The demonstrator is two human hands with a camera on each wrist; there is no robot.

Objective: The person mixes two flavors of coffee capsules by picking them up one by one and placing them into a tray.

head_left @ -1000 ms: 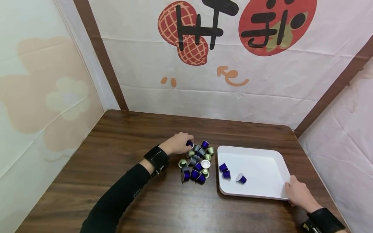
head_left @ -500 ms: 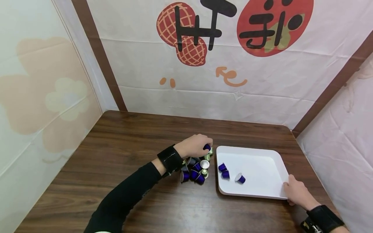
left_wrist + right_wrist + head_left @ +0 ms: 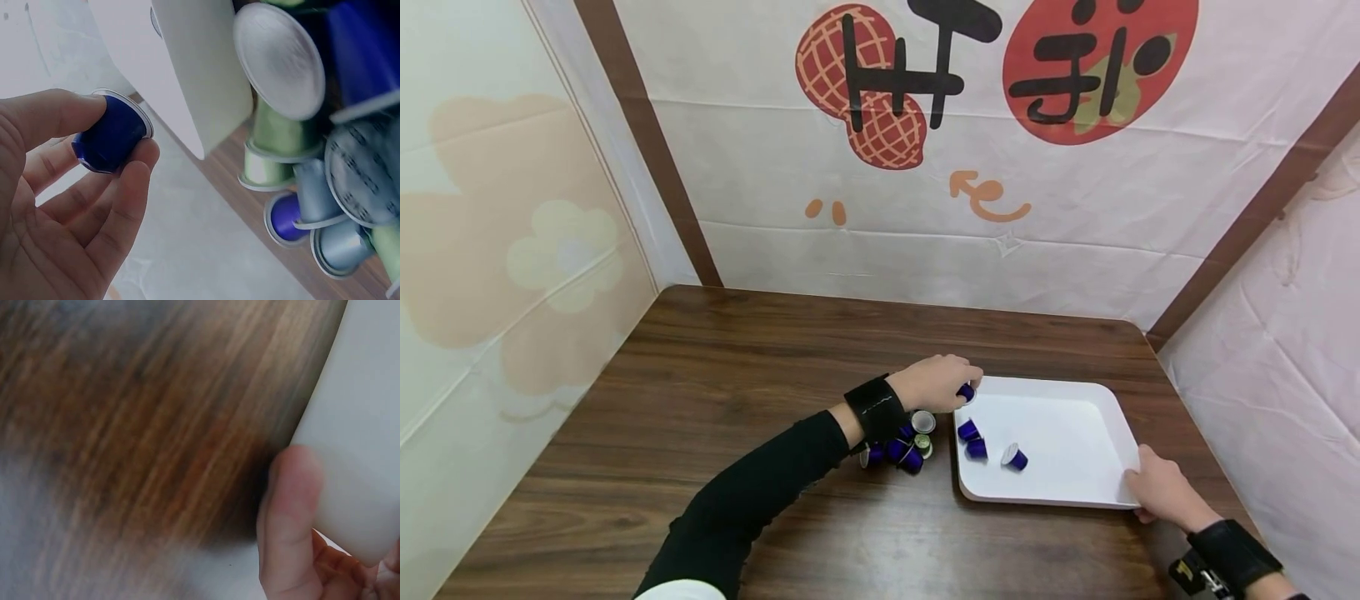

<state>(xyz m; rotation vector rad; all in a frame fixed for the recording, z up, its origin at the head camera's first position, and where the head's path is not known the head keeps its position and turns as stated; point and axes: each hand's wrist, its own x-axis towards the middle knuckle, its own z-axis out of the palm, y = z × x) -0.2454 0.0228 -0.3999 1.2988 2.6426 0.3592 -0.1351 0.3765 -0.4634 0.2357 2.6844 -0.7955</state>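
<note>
My left hand (image 3: 934, 385) pinches a dark blue coffee capsule (image 3: 115, 134) between thumb and fingers, over the far left corner of the white tray (image 3: 1067, 425). Three blue capsules are in the tray: two (image 3: 976, 448) close together at the left side, one (image 3: 1015, 457) lying farther in. At the tray's near right corner, my right hand (image 3: 1167, 490) grips the rim; in the right wrist view the thumb (image 3: 294, 487) presses against the tray wall. A pile of capsules, blue (image 3: 912, 460), green (image 3: 269, 169) and grey (image 3: 334, 250), lies left of the tray, partly hidden by my left wrist.
Everything stands on a dark wood-grain table (image 3: 775, 342). A printed white cloth (image 3: 865, 250) hangs behind the far edge, and more cloth hangs along both sides. One capsule (image 3: 923, 422) in the pile shows its pale lid.
The left hand has moved right, from the pile's far left across its far side to the tray's edge, with the blue capsule held. My right hand keeps its grip on the tray.
</note>
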